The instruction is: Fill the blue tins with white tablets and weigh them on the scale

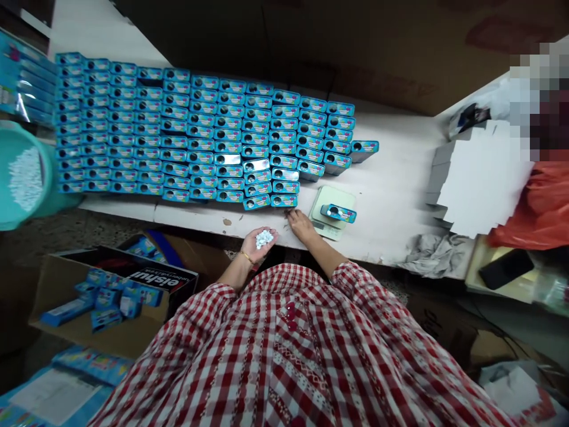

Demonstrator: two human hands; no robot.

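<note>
My left hand (259, 244) is cupped palm up at the table's front edge, holding a small heap of white pellets (264, 239). My right hand (299, 224) rests on the table (386, 228) just left of a pale green scale (326, 230), its fingers bent together by a small dark spot; whatever they pinch, if anything, is too small to name. On the scale lies a blue tin (345, 214) with white pellets showing at its opening. Many blue tins (229, 135) stand in packed rows behind my hands, dark round openings upward.
A teal tub (9, 207) of white pellets is at the far left. Open cartons (48, 290) with blue packs sit below the table's left side. A large brown carton (355, 53) stands behind the rows. White boxes (484, 184), crumpled paper (433, 255) and a phone (507, 268) are at right.
</note>
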